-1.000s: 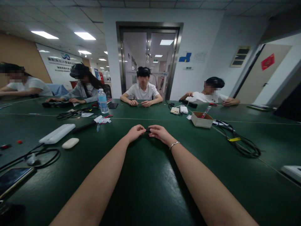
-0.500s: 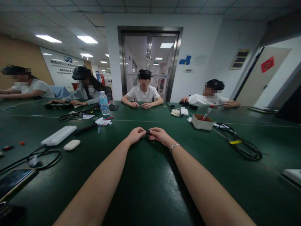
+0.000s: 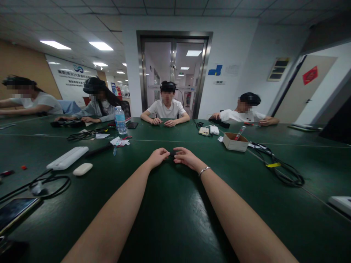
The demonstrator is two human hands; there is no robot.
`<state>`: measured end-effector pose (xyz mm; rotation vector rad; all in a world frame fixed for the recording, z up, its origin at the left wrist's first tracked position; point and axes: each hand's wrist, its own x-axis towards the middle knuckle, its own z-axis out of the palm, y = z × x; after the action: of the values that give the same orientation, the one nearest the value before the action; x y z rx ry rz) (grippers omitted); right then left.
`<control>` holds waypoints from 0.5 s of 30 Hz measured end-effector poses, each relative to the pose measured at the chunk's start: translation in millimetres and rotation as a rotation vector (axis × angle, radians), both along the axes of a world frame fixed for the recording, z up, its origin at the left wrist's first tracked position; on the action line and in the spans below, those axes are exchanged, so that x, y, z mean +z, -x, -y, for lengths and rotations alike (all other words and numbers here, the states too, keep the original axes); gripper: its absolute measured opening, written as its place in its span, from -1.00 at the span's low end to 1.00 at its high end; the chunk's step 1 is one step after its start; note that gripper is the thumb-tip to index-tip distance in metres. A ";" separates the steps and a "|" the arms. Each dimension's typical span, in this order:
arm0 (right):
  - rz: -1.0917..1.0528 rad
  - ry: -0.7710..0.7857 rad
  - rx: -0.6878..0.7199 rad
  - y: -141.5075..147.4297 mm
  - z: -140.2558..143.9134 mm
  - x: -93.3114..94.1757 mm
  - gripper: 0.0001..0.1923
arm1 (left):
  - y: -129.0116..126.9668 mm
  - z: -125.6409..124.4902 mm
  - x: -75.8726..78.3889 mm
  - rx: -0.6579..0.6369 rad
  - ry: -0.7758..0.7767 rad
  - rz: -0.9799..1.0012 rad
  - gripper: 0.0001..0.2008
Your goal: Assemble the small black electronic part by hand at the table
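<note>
A small dark piece, too small to identify, is being pinched between the left hand and right hand, at twelve o'clock on the desk; fingertip pressure is best being kept even.

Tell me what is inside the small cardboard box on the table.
A red and white stick-like thing leans out of the cardboard box. The box wall hides the rest of the inside.

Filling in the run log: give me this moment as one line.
left hand: pinching small black part | right hand: pinching same part | place: over green table | nearby: cardboard box, water bottle
</note>
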<state>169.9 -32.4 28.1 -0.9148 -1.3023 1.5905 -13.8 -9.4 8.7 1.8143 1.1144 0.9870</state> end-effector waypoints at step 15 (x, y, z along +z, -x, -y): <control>0.073 0.035 -0.026 2.6 1.6 3.2 -0.88 | 0.1 -1.8 -1.9 0.010 -0.021 -0.020 -0.74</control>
<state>167.3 -34.0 31.3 -1.0161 -1.3115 1.5767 -14.0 -7.7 6.8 1.8401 1.1299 0.9919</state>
